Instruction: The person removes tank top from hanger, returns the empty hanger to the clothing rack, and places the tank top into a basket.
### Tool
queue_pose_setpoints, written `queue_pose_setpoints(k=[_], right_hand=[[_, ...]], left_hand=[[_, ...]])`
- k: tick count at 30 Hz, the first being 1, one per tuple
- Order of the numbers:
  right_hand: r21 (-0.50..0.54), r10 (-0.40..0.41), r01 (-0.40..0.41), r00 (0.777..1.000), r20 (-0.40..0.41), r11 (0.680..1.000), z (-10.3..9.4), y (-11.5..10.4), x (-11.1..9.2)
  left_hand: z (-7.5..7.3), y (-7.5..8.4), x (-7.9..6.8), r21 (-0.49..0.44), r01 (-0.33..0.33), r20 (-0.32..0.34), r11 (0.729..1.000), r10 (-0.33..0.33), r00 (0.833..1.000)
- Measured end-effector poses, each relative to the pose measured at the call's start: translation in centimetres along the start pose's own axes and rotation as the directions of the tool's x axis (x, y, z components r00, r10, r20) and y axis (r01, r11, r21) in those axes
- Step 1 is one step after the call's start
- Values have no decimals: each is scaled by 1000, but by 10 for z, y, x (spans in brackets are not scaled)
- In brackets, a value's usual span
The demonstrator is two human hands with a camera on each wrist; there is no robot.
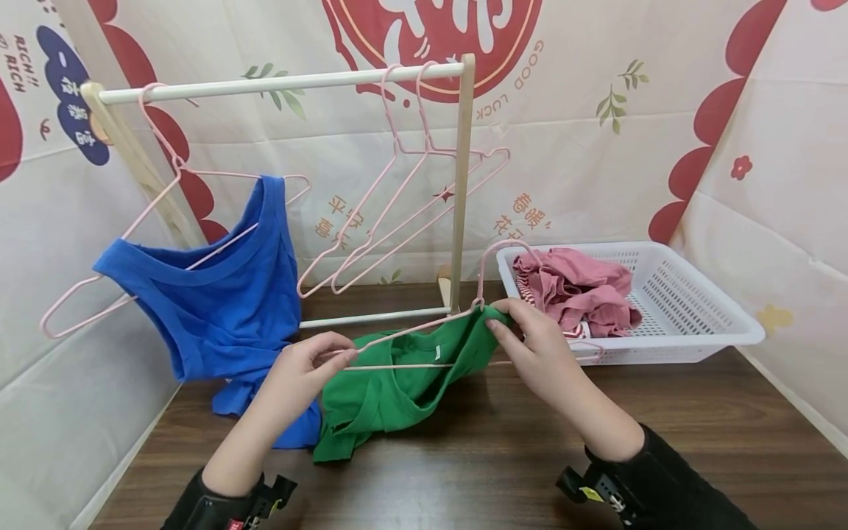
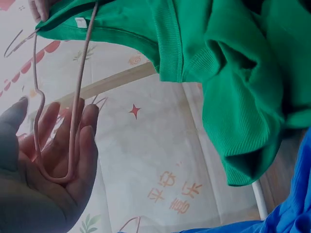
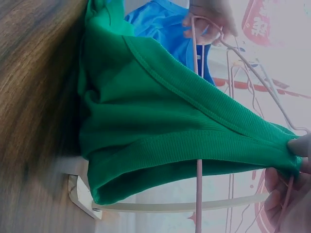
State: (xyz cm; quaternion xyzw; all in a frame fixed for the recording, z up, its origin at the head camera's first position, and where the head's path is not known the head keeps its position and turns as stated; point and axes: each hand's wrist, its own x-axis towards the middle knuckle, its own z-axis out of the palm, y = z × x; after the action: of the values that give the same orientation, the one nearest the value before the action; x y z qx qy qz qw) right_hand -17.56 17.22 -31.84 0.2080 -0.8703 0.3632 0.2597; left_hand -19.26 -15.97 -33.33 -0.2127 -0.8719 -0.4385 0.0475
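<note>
My left hand (image 1: 301,375) holds one end of a pink hanger (image 1: 404,336), its rounded tip lying against the fingers (image 2: 85,160) in the left wrist view. With thumb and fingers, my right hand (image 1: 539,353) pinches the shoulder strap of a green tank top (image 1: 397,397) just beside the hanger's hook. That strap sits over the hanger, whose far end sticks out past the right hand. The rest of the green top sags toward the table, its small white neck label (image 1: 437,352) showing.
On the left of a drying rack (image 1: 265,85) hangs a blue tank top (image 1: 232,302) on a pink hanger, its lower part on the table. Two bare pink hangers (image 1: 377,232) hang at the right. Behind my right hand, a white basket (image 1: 695,324) holds pink clothing (image 1: 583,283).
</note>
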Motion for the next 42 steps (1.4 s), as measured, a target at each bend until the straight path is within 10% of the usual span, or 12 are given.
queue_pose_setpoints(k=[6,17,42], right_hand=[[-4,-6,6,1000,-2,1000,-1,-1,2],[-61,-99,99,995,-6,993,-2,2,9],[-135,-96,91,995,-33,987,-6,22,15]], left_hand=[[2,2,-1,212,-102,-45,972,114,992],[-7,1,-6,259,-213,-265,942,282,922],[-45,-11,-22,106,-47,-474,993,92,876]])
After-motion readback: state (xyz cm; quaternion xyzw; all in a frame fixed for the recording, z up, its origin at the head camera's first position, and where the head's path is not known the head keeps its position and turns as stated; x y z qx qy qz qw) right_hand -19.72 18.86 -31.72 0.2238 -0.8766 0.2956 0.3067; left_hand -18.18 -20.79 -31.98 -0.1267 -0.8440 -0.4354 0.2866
